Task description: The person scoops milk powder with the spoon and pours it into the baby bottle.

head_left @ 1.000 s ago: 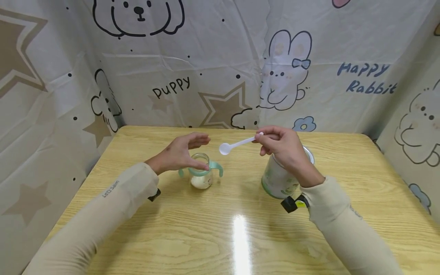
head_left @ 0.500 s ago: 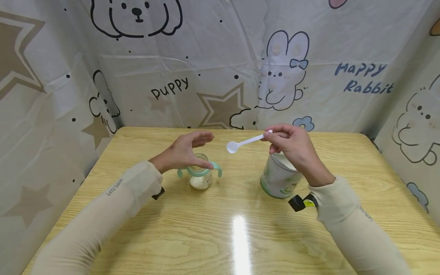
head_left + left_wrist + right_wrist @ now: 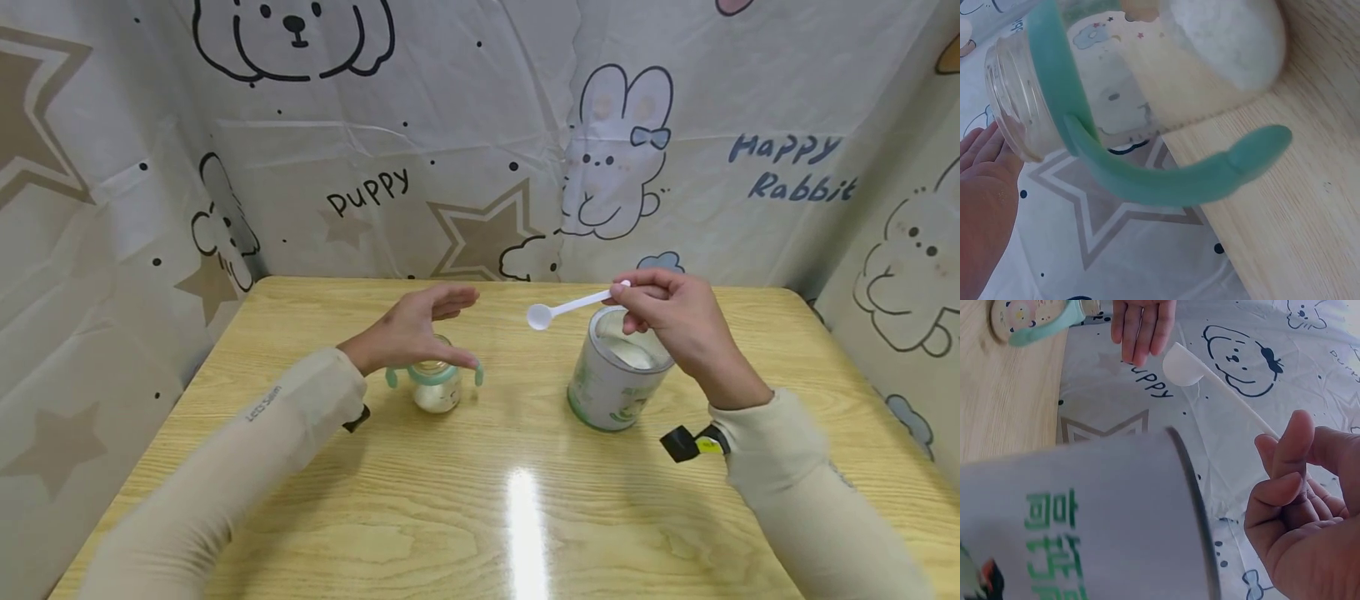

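Note:
My right hand [image 3: 678, 325] pinches the end of a white plastic measuring scoop [image 3: 540, 316], its bowl pointing left. The scoop is in the air beside and above an open milk powder can [image 3: 611, 387], with pale powder visible inside. In the right wrist view the can [image 3: 1097, 519] fills the lower left. My left hand [image 3: 420, 329] is held with fingers straight and thumb apart over the glass baby bottle [image 3: 437, 397]. Mint-green handles ring its neck, and white powder [image 3: 1229, 37] lies at its bottom. The hand partly hides the bottle's mouth; contact is hard to tell.
Bottle and can stand apart on a wooden table [image 3: 450, 517]. A printed cloth [image 3: 300, 208] hangs behind the table and along its sides. A bright light streak reflects off the table's front middle.
My right hand has moved right with the scoop, uncovering more of the can's mouth. My left hand has shifted slightly right above the bottle.

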`<state>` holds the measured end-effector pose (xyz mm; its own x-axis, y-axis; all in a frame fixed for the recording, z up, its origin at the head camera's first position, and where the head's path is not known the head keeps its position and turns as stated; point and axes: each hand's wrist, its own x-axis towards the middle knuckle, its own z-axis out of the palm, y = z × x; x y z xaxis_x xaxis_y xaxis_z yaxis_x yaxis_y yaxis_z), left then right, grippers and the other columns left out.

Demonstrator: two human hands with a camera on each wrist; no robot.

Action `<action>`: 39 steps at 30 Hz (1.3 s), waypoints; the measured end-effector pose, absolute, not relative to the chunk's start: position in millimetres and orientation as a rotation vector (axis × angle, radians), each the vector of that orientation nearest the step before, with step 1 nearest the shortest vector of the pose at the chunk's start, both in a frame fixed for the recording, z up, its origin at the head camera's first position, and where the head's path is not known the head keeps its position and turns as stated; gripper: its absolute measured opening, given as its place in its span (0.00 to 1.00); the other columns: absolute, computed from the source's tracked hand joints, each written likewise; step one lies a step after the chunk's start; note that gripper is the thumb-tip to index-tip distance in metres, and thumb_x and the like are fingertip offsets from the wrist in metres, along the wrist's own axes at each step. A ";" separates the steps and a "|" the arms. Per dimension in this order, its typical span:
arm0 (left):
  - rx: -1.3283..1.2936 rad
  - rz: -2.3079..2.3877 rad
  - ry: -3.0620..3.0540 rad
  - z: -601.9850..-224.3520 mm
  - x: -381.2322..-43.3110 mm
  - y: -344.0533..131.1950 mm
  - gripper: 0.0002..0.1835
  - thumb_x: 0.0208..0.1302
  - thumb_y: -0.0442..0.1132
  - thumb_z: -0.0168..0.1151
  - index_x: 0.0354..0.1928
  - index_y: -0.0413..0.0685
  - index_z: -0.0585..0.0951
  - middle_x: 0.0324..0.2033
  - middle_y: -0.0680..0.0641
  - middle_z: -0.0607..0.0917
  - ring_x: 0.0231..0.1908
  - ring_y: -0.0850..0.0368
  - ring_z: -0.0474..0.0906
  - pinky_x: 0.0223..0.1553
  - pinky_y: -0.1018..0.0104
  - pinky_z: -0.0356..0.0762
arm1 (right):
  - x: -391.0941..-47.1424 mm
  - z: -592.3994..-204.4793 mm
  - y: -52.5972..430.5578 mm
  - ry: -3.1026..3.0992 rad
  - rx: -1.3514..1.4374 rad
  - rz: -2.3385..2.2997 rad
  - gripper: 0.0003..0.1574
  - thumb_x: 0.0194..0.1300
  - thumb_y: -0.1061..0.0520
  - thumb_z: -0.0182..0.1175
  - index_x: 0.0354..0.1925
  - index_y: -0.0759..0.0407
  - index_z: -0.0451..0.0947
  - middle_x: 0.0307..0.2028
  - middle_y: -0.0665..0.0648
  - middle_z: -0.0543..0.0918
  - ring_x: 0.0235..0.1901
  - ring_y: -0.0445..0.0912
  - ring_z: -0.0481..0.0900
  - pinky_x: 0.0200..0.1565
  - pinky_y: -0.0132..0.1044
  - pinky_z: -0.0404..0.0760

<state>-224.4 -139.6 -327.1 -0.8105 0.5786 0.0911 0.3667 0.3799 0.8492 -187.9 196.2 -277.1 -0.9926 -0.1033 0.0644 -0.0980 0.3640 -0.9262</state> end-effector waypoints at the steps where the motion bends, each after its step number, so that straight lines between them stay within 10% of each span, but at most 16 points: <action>1: 0.848 1.404 2.416 -327.0 -224.6 -138.5 0.52 0.47 0.41 0.83 0.73 0.39 0.64 0.70 0.45 0.69 0.70 0.53 0.65 0.68 0.63 0.65 | -187.7 -276.8 198.1 2.593 -0.187 -1.762 0.24 0.72 0.51 0.62 0.54 0.69 0.76 0.35 0.44 0.88 0.23 0.38 0.80 0.33 0.29 0.82; 39: 0.935 1.455 2.313 -326.1 -222.3 -83.3 0.54 0.44 0.39 0.84 0.73 0.40 0.63 0.71 0.46 0.67 0.70 0.57 0.64 0.68 0.69 0.64 | -174.2 -283.0 261.6 2.393 -0.057 -2.105 0.04 0.67 0.58 0.67 0.40 0.55 0.82 0.32 0.47 0.88 0.21 0.39 0.77 0.29 0.26 0.82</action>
<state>-222.3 -83.3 -326.1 -0.7620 0.6363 0.1205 0.3840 0.2942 0.8752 -174.2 261.6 -283.0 -0.9983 0.0034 0.0580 -0.0571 0.1278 -0.9902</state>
